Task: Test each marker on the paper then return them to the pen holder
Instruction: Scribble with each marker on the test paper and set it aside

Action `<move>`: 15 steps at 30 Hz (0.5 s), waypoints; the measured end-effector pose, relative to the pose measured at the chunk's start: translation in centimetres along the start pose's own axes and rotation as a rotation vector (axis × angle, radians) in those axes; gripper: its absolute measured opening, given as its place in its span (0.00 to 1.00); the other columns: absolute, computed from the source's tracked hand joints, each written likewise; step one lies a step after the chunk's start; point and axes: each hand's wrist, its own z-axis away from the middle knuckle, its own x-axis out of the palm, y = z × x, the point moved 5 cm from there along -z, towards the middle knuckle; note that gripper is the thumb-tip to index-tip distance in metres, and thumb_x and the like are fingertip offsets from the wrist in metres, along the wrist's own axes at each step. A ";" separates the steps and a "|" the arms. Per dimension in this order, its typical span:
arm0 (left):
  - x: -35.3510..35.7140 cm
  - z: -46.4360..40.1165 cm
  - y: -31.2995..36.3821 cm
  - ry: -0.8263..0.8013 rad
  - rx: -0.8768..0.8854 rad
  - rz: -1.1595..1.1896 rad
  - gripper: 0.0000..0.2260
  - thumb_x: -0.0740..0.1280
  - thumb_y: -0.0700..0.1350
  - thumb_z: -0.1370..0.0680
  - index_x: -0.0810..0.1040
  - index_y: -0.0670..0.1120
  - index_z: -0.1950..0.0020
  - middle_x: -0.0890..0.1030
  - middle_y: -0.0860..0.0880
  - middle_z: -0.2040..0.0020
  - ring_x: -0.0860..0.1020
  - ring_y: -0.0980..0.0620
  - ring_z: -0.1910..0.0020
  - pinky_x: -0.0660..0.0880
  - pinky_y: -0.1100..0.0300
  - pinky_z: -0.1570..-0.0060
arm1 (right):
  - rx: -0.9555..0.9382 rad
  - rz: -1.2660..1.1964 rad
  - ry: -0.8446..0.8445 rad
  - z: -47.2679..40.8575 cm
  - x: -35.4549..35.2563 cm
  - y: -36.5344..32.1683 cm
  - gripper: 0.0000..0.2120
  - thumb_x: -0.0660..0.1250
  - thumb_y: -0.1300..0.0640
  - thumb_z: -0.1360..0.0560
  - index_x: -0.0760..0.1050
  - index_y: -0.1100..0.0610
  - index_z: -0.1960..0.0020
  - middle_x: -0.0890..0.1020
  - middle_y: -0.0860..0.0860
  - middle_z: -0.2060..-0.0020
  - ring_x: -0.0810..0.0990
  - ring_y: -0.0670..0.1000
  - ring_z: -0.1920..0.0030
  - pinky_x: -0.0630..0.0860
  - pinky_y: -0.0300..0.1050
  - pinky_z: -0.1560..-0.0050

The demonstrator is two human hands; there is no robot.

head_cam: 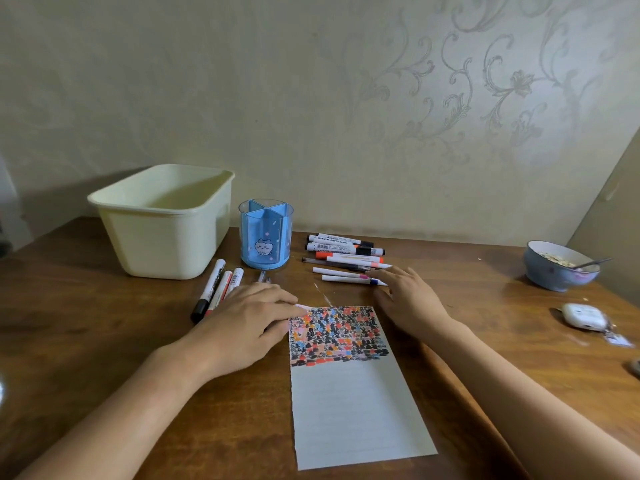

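A strip of white paper (349,407) lies on the wooden table, its top part covered with colour marks. My left hand (247,322) lies flat, fingertips pressing the paper's top left corner. My right hand (407,299) hovers with spread fingers, tips by the nearest thin pens (341,276), holding nothing. A pile of several markers (343,249) lies to the right of the blue pen holder (266,233), which looks empty. Three more markers (216,289) lie left of the holder, partly under my left hand.
A cream plastic tub (162,220) stands at the back left beside the holder. A blue bowl (557,268) with food and a spoon sits at the right, and a white earbud case (583,317) lies near it. The wall runs close behind.
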 end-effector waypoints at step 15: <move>0.4 0.0 0.3 -0.077 -0.034 -0.048 0.18 0.58 0.56 0.17 0.67 0.64 0.27 0.63 0.64 0.26 0.55 0.62 0.25 0.53 0.58 0.26 | 0.002 -0.067 0.061 -0.2 -0.2 0.3 0.06 0.66 0.49 0.20 0.79 0.48 0.45 0.80 0.46 0.45 0.73 0.47 0.47 0.73 0.41 0.52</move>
